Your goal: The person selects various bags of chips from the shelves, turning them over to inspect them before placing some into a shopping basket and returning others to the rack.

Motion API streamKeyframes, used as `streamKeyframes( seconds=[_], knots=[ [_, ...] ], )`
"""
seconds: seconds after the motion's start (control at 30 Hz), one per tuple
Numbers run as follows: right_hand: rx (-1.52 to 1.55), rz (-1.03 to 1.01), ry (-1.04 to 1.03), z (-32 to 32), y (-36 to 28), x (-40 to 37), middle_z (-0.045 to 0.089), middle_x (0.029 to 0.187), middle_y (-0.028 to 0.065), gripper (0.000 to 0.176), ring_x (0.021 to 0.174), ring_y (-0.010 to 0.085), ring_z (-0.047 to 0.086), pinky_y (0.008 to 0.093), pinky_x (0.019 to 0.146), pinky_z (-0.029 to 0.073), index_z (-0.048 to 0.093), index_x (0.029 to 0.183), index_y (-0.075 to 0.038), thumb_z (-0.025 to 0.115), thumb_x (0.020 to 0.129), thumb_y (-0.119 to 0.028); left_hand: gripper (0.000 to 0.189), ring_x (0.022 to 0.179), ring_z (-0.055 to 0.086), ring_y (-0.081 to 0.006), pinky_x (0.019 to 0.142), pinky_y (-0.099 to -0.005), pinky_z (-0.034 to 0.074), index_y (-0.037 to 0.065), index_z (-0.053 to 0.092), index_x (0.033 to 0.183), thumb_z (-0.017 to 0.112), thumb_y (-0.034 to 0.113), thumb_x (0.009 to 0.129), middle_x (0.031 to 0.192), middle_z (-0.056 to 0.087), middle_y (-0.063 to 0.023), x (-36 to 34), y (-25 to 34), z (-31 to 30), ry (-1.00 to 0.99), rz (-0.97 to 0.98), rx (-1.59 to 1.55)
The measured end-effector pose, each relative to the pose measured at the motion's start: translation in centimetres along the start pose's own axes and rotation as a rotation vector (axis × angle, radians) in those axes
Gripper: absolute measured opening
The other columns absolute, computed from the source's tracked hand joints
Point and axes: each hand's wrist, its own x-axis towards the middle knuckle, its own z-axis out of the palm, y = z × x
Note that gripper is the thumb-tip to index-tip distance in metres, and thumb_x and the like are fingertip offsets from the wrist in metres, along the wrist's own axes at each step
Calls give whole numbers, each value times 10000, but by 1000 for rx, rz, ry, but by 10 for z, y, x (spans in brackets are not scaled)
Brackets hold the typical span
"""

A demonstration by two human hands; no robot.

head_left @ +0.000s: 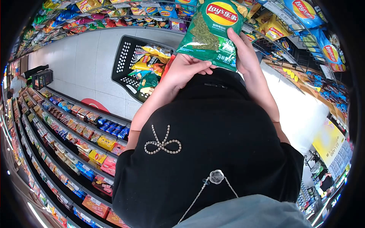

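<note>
We are holding a green Lay's bag (pixel 213 32) in front of the chest, printed face toward us, with both hands on it.

1. Position. The bag is sitting forward of the body, between the two hands and clear of the shelves. Its long axis is running away from us, with the logo end farthest out and the lower edge nearest the chest, tilted slightly to the left.
2. Left hand (pixel 186 70). We are supporting the bag's lower edge from beneath. The fingers (pixel 203 70) are curled, grasping the bottom left corner.
3. Right hand (pixel 245 53). We are gripping the bag's right side. The thumb is lying on the front along the edge; the other fingers are wrapping behind the bag and are hidden, so we cannot tell their spread.
4. Surroundings. A black basket (pixel 121 57), already carrying snack bags, is standing on the floor (pixel 83 57) to the left of and beyond the hands, below the bag; the left hand is the nearer one to it. A wire rack (pixel 289 41) of further Lay's bags is standing close on the right, nearer the right hand.
</note>
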Motion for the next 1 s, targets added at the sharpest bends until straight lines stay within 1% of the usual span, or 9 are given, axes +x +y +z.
streamKeyframes(
  seconds=[0.23, 0.47, 0.57, 0.67, 0.77, 0.87, 1.0],
  knots=[
    [-8, -25, -50, 0, -3, -2, 528, 1034, 145, 500, 901, 167, 558, 278, 747, 475, 369, 1117, 71, 601, 802, -240, 133, 668, 605, -125, 598, -211, 487, -25, 594, 891, 576, 69, 798, 792, 631, -105, -2, 2, 2, -16, 16, 25],
    [-52, -88, -8, 0, -2, -5, 522, 1049, 142, 488, 929, 160, 542, 274, 772, 459, 367, 1123, 65, 594, 807, -231, 156, 687, 601, -128, 605, -216, 486, -24, 597, 890, 597, 96, 790, 795, 628, -101, -4, -2, -1, -37, 6, 12],
    [-60, -92, -12, 2, -6, -8, 519, 1055, 141, 488, 940, 158, 536, 271, 773, 458, 366, 1124, 60, 597, 805, -228, 238, 762, 607, -196, 634, -258, 496, -18, 558, 967, 595, 145, 798, 901, 603, -129, -6, 0, -3, -49, 1, 90],
    [-88, -94, -16, 2, -9, -12, 519, 1058, 138, 488, 947, 155, 532, 269, 774, 457, 370, 1126, 56, 601, 802, -226, 408, 722, 602, -166, 636, -254, 491, -16, 461, 1102, 633, 147, 770, 919, 603, -107, -7, 1, -4, 2, -8, -99],
    [-118, -99, -17, 1, -9, -14, 518, 1065, 133, 498, 949, 152, 530, 267, 779, 454, 368, 1140, 51, 605, 798, -224, 496, 790, 590, -167, 642, -269, 494, -9, 379, 1171, 630, 149, 773, 991, 571, -109, -8, 0, -4, 46, 46, -193],
    [-127, -102, -32, 1, -10, -17, 513, 1075, 130, 515, 957, 153, 523, 265, 791, 445, 361, 1156, 46, 611, 792, -219, 501, 883, 558, -154, 678, -254, 484, -15, 376, 1175, 632, 141, 772, 1027, 545, -102, -10, 3, 1, 116, 113, -255],
    [-184, -130, -54, 2, -8, -21, 509, 1081, 131, 528, 975, 156, 510, 264, 807, 431, 356, 1162, 47, 623, 783, -205, 504, 948, 521, -140, 769, -247, 449, -27, 375, 1175, 636, 104, 764, 1043, 531, -93, -6, 1, -9, 62, 162, -187]
  ],
)
